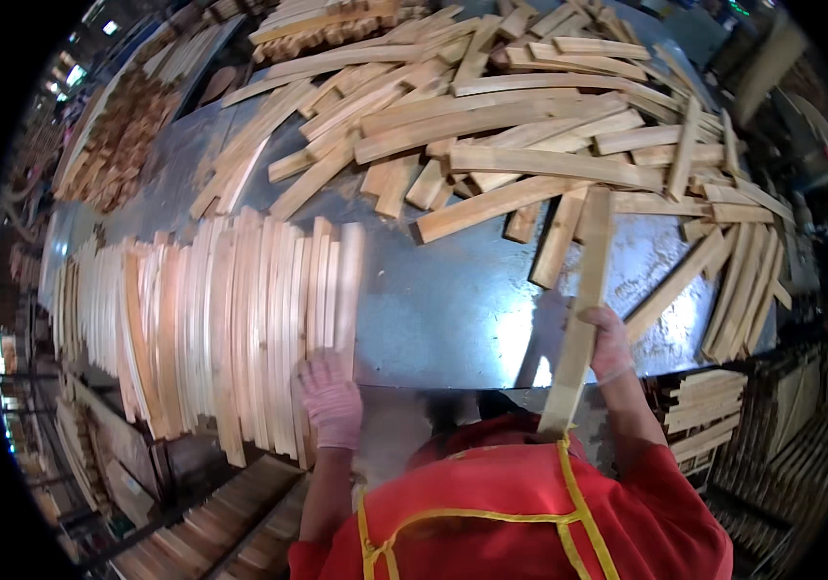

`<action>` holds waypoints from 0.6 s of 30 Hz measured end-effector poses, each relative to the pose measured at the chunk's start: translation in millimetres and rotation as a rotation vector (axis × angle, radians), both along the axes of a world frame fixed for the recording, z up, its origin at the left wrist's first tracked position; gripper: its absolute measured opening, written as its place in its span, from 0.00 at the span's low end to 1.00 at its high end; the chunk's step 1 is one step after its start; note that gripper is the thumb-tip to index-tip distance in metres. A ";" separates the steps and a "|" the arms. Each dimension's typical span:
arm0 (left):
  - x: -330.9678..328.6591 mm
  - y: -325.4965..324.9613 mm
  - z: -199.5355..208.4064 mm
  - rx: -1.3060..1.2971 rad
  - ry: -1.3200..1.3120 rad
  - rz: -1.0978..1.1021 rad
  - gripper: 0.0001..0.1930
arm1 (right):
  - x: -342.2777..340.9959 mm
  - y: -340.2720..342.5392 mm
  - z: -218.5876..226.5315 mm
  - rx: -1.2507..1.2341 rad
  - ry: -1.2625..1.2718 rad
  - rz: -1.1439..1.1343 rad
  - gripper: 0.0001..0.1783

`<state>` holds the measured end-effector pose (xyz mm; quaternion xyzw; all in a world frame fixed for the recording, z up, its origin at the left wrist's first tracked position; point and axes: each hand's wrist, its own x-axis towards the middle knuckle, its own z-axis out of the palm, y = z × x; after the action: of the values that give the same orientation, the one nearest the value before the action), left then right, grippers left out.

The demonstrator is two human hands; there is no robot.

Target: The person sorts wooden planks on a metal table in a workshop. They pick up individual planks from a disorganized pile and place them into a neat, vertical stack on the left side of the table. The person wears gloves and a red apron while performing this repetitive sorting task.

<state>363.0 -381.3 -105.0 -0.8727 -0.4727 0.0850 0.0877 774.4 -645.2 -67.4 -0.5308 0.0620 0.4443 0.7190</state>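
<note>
My right hand [609, 344] grips a long flat wooden slat [583, 319] partway along its length. The slat stands out over the table's front edge, its near end close to my red apron and its far end in front of a loose pile. My left hand [329, 398], in a pale pinkish glove, lies with fingers stretched out on the near end of a row of slats [240, 329]. These stand side by side in a tight row at the left of the table. At the row's right end, one wider slat [348, 290] looks slightly blurred.
A large jumbled pile of wooden slats [520, 126] covers the far side of the metal table [433, 309]. Several slats [747, 290] lie together at the right edge. Stacked wood [124, 145] stands far left, with more stacks [709, 406] below the table at right.
</note>
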 end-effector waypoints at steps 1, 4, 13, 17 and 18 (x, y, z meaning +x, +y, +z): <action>1.1 4.4 4.3 -0.061 -0.017 0.016 0.44 | -11.2 21.5 15.9 0.024 -0.047 0.046 0.25; -15.0 8.7 12.7 -0.056 -0.160 -0.080 0.44 | -38.5 64.9 37.1 -0.099 -0.302 0.286 0.30; -27.0 15.1 135.7 -0.265 -0.222 -0.353 0.17 | -218.1 194.7 95.6 0.151 -1.946 1.013 0.39; -113.6 66.4 100.2 -0.093 -0.358 0.026 0.09 | -171.1 190.8 117.3 -0.147 -1.888 0.672 0.35; -134.8 77.2 78.7 -0.092 -0.371 0.155 0.09 | -156.8 184.4 111.3 -0.207 -1.806 0.716 0.35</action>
<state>228.2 -304.1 -26.3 -0.8375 -0.5422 -0.0490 -0.0474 617.6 -460.8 44.0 -0.7194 -0.6383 0.0549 0.2683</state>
